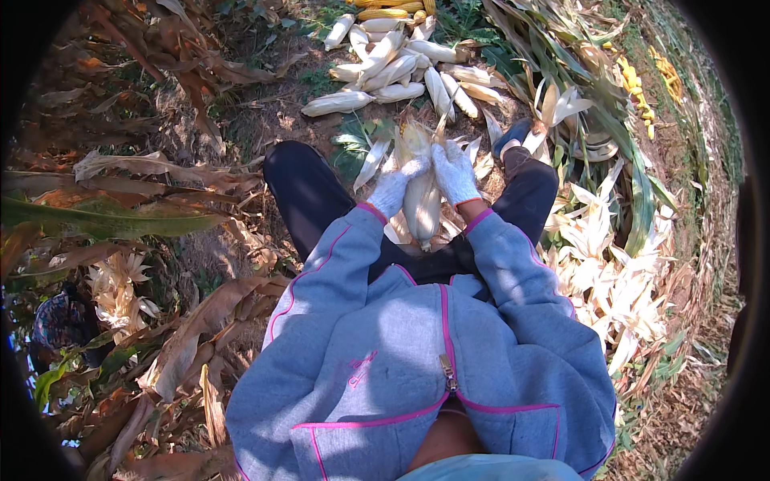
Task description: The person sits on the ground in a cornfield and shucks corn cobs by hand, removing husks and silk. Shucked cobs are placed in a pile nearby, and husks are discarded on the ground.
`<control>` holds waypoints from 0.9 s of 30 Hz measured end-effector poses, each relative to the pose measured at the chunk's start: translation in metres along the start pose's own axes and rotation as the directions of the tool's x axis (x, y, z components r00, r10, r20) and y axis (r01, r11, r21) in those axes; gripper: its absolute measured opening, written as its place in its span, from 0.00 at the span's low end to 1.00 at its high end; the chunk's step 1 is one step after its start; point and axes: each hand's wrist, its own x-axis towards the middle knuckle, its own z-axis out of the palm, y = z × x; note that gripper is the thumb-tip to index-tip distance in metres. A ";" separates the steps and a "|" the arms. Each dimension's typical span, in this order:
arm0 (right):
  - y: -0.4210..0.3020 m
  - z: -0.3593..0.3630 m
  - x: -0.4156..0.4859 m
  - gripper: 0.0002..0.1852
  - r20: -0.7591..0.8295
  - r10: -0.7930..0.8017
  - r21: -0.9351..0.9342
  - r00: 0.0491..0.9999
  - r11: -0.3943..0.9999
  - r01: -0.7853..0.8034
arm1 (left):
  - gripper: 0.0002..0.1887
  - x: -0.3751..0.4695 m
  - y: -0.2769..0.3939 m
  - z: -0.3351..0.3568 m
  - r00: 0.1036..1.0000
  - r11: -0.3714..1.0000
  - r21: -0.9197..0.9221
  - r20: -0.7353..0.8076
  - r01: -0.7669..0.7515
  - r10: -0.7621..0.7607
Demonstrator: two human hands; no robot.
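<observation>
A corn ear in its pale husk (421,207) stands between my legs, its stalk end towards me. My left hand (397,180), in a white knit glove, wraps the left side of the ear with the thumb across its front. On the other side my right hand (454,171), gloved the same way with an orange cuff edge, grips the husk near the top. Pale yellowish kernels show at the parted upper end (414,133). The right fingertips are partly hidden by husk. Loose husk leaves (372,163) lie around the ear.
Beyond my hands lies a pile of husk-covered ears (388,69), with bare yellow ears (385,12) behind. Stripped husks (619,288) heap at right beside green cornstalks (631,150). Dry corn leaves (150,180) crowd the left. Another person (60,321) is at far left.
</observation>
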 end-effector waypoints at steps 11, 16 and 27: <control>0.188 0.066 0.040 0.05 0.136 -0.158 -0.007 0.978 0.987 0.161 | 0.22 0.015 -0.022 -0.018 0.945 0.916 0.272 -0.055 -0.295 0.321; 0.158 0.002 0.010 0.16 0.434 0.320 -0.866 0.842 0.407 0.291 | 0.21 0.021 -0.002 -0.018 0.941 0.981 0.077 -0.280 -0.176 0.191; 0.162 0.014 -0.011 0.18 0.131 0.552 -0.726 0.823 0.619 -0.300 | 0.17 0.034 0.013 -0.040 0.902 0.964 -0.121 -0.396 -0.238 0.173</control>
